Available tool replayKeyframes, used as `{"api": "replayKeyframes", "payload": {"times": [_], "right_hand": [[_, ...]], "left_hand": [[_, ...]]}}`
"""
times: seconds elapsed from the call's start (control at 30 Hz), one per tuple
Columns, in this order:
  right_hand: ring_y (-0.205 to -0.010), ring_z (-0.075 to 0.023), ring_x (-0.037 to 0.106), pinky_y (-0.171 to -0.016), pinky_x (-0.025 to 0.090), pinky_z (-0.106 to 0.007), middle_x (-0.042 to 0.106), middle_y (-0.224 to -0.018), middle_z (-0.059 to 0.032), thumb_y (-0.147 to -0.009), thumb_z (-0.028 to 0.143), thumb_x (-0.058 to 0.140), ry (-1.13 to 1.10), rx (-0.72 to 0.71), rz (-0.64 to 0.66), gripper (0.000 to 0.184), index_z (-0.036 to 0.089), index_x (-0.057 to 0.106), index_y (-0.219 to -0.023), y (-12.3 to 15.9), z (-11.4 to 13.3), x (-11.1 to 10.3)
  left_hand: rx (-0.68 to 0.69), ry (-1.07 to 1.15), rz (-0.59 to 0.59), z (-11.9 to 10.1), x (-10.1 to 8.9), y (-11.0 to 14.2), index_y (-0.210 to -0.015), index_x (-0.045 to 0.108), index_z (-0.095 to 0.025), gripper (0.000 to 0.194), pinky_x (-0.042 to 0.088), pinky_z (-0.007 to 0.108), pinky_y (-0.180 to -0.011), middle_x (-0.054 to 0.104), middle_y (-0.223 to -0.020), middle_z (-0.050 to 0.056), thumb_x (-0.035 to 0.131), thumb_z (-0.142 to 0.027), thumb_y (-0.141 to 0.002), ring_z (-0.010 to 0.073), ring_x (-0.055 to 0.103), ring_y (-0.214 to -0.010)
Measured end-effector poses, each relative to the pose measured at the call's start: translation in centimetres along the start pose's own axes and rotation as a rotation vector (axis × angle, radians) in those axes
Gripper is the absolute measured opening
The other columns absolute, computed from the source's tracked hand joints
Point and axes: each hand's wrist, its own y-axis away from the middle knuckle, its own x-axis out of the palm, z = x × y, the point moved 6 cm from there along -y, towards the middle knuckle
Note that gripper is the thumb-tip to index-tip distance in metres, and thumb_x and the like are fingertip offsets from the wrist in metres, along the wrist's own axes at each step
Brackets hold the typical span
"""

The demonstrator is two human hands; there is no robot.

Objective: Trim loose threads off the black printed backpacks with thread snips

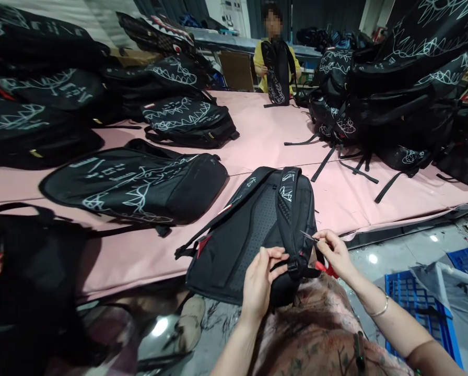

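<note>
A black fabric backpack with a ribbed, perforated back panel [253, 224] lies at the near edge of the pink-covered counter [257, 133], its wide end overhanging towards the person's lap. It rests straps-up, which seems to leave the padded black shoulder strap [291, 222] and its black plastic buckle [293, 266] easy to reach.

The left hand [260, 274] has its fingertips drawn in against the strap just beside the buckle, probably to steady it; whether they pinch the webbing or only press on it, I cannot tell. The right hand [333, 253] is curled around small red-handled metal scissors [327, 269], the thin blades pointing in over the strap's outer side, likely so the tips sit close to the seam.

A black backpack with white scribbled print [136, 183] lies flat nearby, print upward. Across the counter, a person in yellow [259, 57] holds a tall black backpack [278, 70] upright, perhaps to look it over.
</note>
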Motion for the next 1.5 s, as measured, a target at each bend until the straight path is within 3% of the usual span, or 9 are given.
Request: {"api": "replayKeyframes", "payload": {"times": [0.17, 0.37, 0.47, 0.57, 0.67, 0.8, 0.97, 1.3, 1.5], "right_hand": [[-0.048, -0.0060, 0.036, -0.044, 0.025, -0.019, 0.048, -0.065, 0.0033, -0.070, 0.049, 0.064, -0.424, 0.315, 0.112, 0.038, 0.018, 0.055, -0.089, 1.4, -4.7, 3.4], [-0.040, -0.0030, 0.016, -0.039, 0.012, -0.018, 0.031, -0.054, 0.0094, -0.074, 0.053, 0.058, -0.678, 0.380, 0.128, 0.041, 0.017, 0.051, -0.091, 2.4, -6.0, 4.8], [-0.042, -0.0052, 0.027, -0.040, 0.022, -0.018, 0.038, -0.058, 0.0064, -0.080, 0.053, 0.047, -0.511, 0.318, 0.082, 0.038, 0.017, 0.051, -0.090, 2.3, -6.2, 3.8], [-0.061, -0.0110, 0.046, -0.055, 0.037, -0.022, 0.052, -0.073, 0.0002, -0.081, 0.039, 0.050, -0.094, 0.120, -0.001, 0.022, 0.018, 0.055, -0.087, 2.0, -5.4, 1.8], [-0.071, -0.0147, 0.050, -0.065, 0.039, -0.027, 0.056, -0.076, -0.0019, -0.079, 0.027, 0.052, 0.284, -0.120, 0.029, 0.013, 0.018, 0.058, -0.085, 1.7, -3.8, 0.8], [-0.072, -0.0166, 0.050, -0.068, 0.039, -0.029, 0.057, -0.075, -0.0039, -0.082, 0.023, 0.050, 0.516, -0.335, 0.115, 0.012, 0.016, 0.058, -0.088, 1.6, -2.1, 0.6], [-0.074, -0.0173, 0.050, -0.068, 0.040, -0.030, 0.058, -0.078, -0.0049, -0.086, 0.025, 0.047, 0.592, -0.403, 0.133, 0.014, 0.016, 0.058, -0.089, 1.4, -1.3, 0.5], [-0.077, -0.0175, 0.053, -0.072, 0.041, -0.030, 0.060, -0.080, -0.0053, -0.087, 0.029, 0.047, 0.633, -0.408, 0.245, 0.017, 0.016, 0.059, -0.090, 0.9, -1.5, 0.7], [-0.074, -0.0165, 0.053, -0.069, 0.041, -0.029, 0.060, -0.079, -0.0043, -0.087, 0.028, 0.048, 0.590, -0.360, 0.230, 0.016, 0.017, 0.058, -0.089, 0.7, -1.9, 0.9]], "left_hand": [[-0.072, -0.419, 0.148, 0.8, 1.0, -2.4, -0.074, 0.051, -0.017, 0.041, 0.048, 0.025, -0.054, 0.056, -0.069, -0.001, 0.060, -0.055, -0.064, 0.0137, 0.058, -0.061], [0.076, -0.833, 0.112, 1.3, 0.7, -4.1, -0.071, 0.052, -0.019, 0.036, 0.035, 0.021, -0.047, 0.054, -0.057, -0.005, 0.070, -0.046, -0.056, 0.0104, 0.047, -0.048], [0.050, -0.716, 0.099, 1.8, 0.3, -4.3, -0.073, 0.054, -0.019, 0.031, 0.036, 0.021, -0.047, 0.056, -0.059, -0.004, 0.070, -0.038, -0.057, 0.0096, 0.048, -0.046], [0.008, -0.600, 0.107, 2.4, 0.0, -4.2, -0.077, 0.054, -0.018, 0.028, 0.039, 0.022, -0.045, 0.057, -0.063, -0.003, 0.067, -0.036, -0.060, 0.0102, 0.051, -0.046], [-0.024, -0.476, 0.097, 2.6, -0.4, -4.1, -0.083, 0.052, -0.016, 0.032, 0.044, 0.022, -0.047, 0.054, -0.064, -0.004, 0.065, -0.036, -0.062, 0.0098, 0.053, -0.047], [-0.048, -0.352, 0.076, 2.6, -0.4, -4.0, -0.086, 0.051, -0.014, 0.037, 0.047, 0.021, -0.048, 0.053, -0.063, -0.005, 0.068, -0.035, -0.060, 0.0074, 0.052, -0.048], [-0.054, -0.255, 0.046, 2.3, -0.5, -3.9, -0.084, 0.053, -0.014, 0.039, 0.045, 0.018, -0.046, 0.054, -0.061, -0.005, 0.071, -0.034, -0.057, 0.0057, 0.051, -0.047], [-0.047, -0.189, 0.022, 2.2, -0.2, -3.7, -0.083, 0.055, -0.013, 0.038, 0.043, 0.017, -0.046, 0.054, -0.062, -0.005, 0.074, -0.031, -0.055, 0.0055, 0.050, -0.048], [-0.055, -0.170, 0.026, 2.4, 0.1, -3.6, -0.081, 0.055, -0.013, 0.038, 0.040, 0.017, -0.044, 0.054, -0.061, -0.005, 0.074, -0.032, -0.053, 0.0051, 0.048, -0.045]]}}
